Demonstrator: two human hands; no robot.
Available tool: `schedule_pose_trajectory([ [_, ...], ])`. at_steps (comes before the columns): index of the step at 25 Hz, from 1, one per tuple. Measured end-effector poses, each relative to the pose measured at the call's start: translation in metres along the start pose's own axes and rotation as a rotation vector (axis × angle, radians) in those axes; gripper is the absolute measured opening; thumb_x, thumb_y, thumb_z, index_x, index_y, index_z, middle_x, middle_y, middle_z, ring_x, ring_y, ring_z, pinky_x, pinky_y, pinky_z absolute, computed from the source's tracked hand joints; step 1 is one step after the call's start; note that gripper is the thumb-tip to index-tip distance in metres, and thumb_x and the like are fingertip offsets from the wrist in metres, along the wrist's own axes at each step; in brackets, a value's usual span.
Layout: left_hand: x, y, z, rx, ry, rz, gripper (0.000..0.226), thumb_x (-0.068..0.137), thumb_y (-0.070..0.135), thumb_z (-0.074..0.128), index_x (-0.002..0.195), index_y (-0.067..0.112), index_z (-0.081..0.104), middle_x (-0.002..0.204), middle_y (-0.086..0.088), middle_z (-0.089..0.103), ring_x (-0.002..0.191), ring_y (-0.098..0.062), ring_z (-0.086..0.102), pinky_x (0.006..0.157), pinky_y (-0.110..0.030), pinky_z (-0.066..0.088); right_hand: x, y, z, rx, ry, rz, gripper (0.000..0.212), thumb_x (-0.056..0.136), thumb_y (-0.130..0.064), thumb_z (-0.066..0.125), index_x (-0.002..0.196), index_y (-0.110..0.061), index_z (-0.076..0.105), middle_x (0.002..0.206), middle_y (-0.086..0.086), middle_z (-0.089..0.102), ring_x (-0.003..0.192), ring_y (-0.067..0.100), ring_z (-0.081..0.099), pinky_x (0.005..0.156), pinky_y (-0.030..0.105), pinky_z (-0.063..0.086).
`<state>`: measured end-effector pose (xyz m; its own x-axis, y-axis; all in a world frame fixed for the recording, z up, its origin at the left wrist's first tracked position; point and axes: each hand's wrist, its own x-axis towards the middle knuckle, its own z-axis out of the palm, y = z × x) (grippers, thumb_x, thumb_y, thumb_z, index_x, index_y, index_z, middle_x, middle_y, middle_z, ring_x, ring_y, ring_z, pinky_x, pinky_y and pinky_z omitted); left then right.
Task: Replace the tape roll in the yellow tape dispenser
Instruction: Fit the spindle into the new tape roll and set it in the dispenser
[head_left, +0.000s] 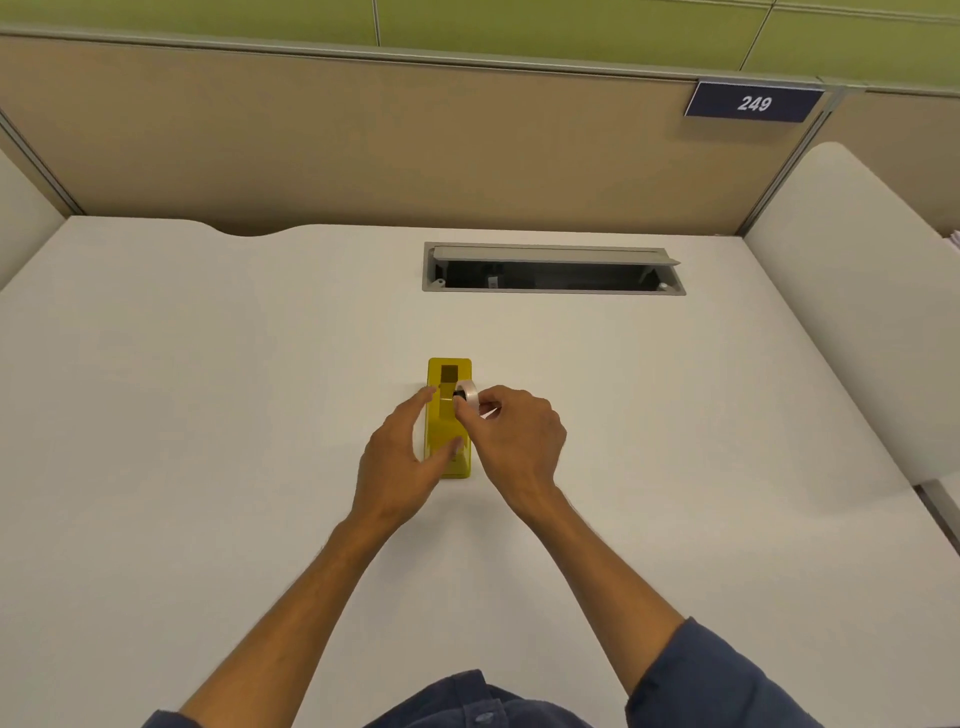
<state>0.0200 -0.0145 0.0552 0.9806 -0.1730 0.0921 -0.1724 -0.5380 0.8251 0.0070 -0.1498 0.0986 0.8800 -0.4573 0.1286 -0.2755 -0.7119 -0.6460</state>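
A yellow tape dispenser (448, 375) lies lengthwise on the white desk (208, 389), near the middle. My left hand (400, 462) grips its left side, thumb across the near end and fingers along the far left edge. My right hand (514, 436) pinches a clear tape roll (467, 395) with a dark core, tilted, right above the dispenser's open slot at its right edge. Whether the roll touches the dispenser is not clear.
A grey cable hatch (553, 270) stands open in the desk behind the dispenser. A beige partition (363, 145) with a blue sign reading 249 (753, 103) closes off the far edge. A white rounded panel (852, 312) borders the right side.
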Motion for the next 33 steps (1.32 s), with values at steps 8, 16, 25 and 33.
schedule_pose_trajectory([
  [8, -0.019, -0.061, 0.002, 0.494, -0.077, -0.018, 0.066, 0.089, 0.054, 0.029, 0.147, 0.022, 0.027, 0.158, -0.003, 0.021, 0.146, -0.021, 0.016, 0.119, -0.042, 0.014, 0.034, -0.002, 0.032, -0.007, -0.042, 0.059, 0.034, 0.082, -0.056, 0.057, 0.083, -0.026, 0.073, 0.079, -0.007, 0.074, 0.073, 0.017, 0.065, 0.062, 0.03, 0.047],
  [16, -0.03, -0.089, 0.006, 0.624, -0.123, 0.006, 0.074, 0.088, 0.064, 0.008, 0.149, 0.023, 0.017, 0.16, -0.003, 0.011, 0.148, -0.017, 0.005, 0.119, -0.041, 0.003, 0.045, -0.005, 0.05, -0.068, -0.044, 0.058, 0.031, 0.076, -0.05, 0.062, 0.066, -0.02, 0.067, 0.054, -0.008, 0.053, 0.053, 0.018, 0.052, 0.045, 0.021, 0.022],
  [25, -0.03, -0.091, 0.008, 0.628, -0.107, 0.001, 0.072, 0.089, 0.062, 0.013, 0.149, 0.023, 0.018, 0.16, -0.003, 0.013, 0.148, -0.017, 0.007, 0.12, -0.042, 0.005, 0.05, -0.001, 0.062, -0.135, -0.085, 0.046, 0.031, 0.075, -0.048, 0.063, 0.066, -0.018, 0.066, 0.056, -0.004, 0.057, 0.052, 0.019, 0.051, 0.048, 0.023, 0.029],
  [33, -0.03, -0.094, 0.01, 0.633, -0.099, -0.005, 0.072, 0.088, 0.063, 0.012, 0.149, 0.024, 0.017, 0.16, -0.002, 0.012, 0.148, -0.017, 0.006, 0.12, -0.042, 0.005, 0.055, -0.004, 0.065, -0.138, -0.106, 0.077, 0.034, 0.074, -0.049, 0.065, 0.065, -0.017, 0.061, 0.059, -0.002, 0.06, 0.054, 0.019, 0.057, 0.054, 0.028, 0.043],
])
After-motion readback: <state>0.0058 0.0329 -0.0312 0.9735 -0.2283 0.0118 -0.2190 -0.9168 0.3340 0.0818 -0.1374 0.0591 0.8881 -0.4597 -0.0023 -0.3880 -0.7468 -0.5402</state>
